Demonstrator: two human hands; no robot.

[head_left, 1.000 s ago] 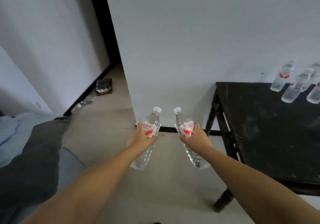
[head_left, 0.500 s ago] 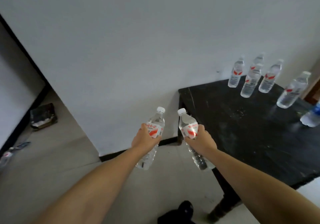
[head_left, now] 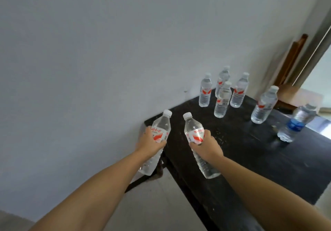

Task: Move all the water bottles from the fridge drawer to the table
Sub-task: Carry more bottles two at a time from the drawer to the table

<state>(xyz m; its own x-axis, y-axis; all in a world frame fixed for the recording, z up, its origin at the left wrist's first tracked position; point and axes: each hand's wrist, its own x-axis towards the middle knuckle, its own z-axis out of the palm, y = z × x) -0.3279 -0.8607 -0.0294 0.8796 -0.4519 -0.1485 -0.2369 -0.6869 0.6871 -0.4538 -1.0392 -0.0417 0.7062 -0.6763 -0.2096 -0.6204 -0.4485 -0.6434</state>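
Two bare forearms reach forward from the bottom of the view. The left hand [head_left: 149,144] has its fingers curled round the red-and-white label of a clear plastic water bottle with a white cap [head_left: 156,142], held tilted over the floor just beside the table's left corner. The right hand [head_left: 207,148] grips a second clear white-capped water bottle [head_left: 197,144] the same way, tilted above the near part of the black, scuffed table [head_left: 250,168]. Farther back on the table stand five upright red-labelled clear bottles [head_left: 222,99], four bunched near the white wall [head_left: 107,51] and one apart to the right. A blue-labelled clear bottle [head_left: 295,123] stands near the table's right edge.
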